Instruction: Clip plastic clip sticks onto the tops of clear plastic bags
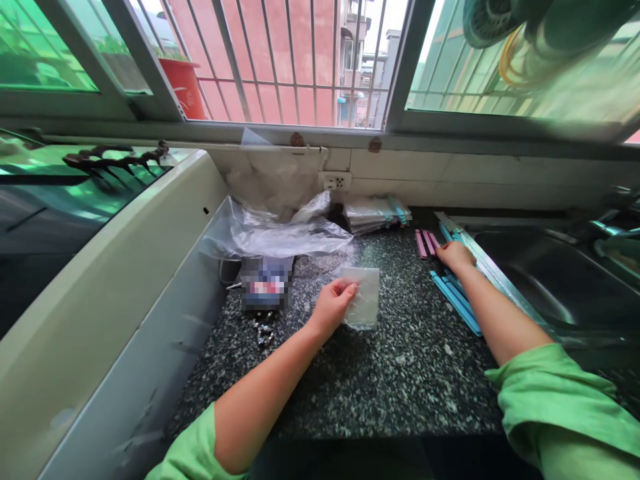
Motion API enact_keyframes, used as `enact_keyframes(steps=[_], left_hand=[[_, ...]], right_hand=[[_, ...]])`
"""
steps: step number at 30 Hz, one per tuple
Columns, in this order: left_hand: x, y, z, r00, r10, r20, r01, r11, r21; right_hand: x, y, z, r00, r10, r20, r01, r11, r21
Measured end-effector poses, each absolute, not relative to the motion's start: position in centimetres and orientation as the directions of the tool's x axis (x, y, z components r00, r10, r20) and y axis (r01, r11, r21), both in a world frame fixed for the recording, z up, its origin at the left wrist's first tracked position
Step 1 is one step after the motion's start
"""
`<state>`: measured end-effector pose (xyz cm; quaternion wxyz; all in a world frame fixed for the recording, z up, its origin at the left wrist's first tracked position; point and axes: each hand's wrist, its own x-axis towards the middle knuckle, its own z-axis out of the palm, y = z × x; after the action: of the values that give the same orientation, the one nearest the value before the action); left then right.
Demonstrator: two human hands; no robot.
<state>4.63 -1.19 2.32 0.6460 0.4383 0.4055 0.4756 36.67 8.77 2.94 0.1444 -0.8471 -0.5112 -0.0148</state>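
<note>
My left hand (334, 308) pinches a small clear plastic bag (367, 300) by its left side, above the speckled countertop (390, 393). On the right, my right hand (457, 257) is closed with its fingertips at the rightmost of several short pink plastic strips (423, 244). Part of that strip is hidden by the fingers. Longer blue plastic strips (456, 301) lie just below and beside this hand, some partly covered by it. At the back, a stack of flat clear bags (375, 213) shows blue strips along its right end.
A large crumpled plastic bag (280, 233) lies at the back left, near a wall socket (336, 181). In front of it are a blurred packet (267, 283) and a beaded bracelet (265, 333). A gas stove (165, 200) borders the left; a metal sink (545, 267) is at right.
</note>
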Motion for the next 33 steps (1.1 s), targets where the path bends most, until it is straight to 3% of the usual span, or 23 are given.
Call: enact_keyframes(steps=[5,10,14,18,25,33], left_hand=[[4.4,-1.1,2.3,0.225,0.968,-0.111,-0.241,0.165,0.956],[4.4,-0.8,2.0,0.244,0.961,-0.129,-0.242,0.189,0.952],[4.3,-0.3,1.7,0.251,0.955,-0.160,-0.247,0.223,0.943],[3.9,0.2,1.4,0.244,0.952,-0.185,-0.224,0.241,0.944],[3.6,0.4,1.4,0.283,0.934,-0.219,-0.203,0.281,0.938],[3.6,0.2,2.0,0.318,0.912,-0.261,-0.135,0.316,0.939]], right_hand=[[36.1,8.0,3.9,0.578,0.810,0.097,0.811,-0.558,-0.175],[34.6,6.6,5.3,0.551,0.825,0.129,0.831,-0.529,-0.171],[32.3,4.8,5.1,0.429,0.888,0.166,0.891,-0.385,-0.242],[29.5,2.7,4.0,0.234,0.947,0.221,0.919,-0.142,-0.367],[25.8,-0.9,2.9,-0.025,0.963,0.270,0.758,0.194,-0.622],[24.2,-3.6,2.8,-0.105,0.963,0.247,0.606,0.259,-0.752]])
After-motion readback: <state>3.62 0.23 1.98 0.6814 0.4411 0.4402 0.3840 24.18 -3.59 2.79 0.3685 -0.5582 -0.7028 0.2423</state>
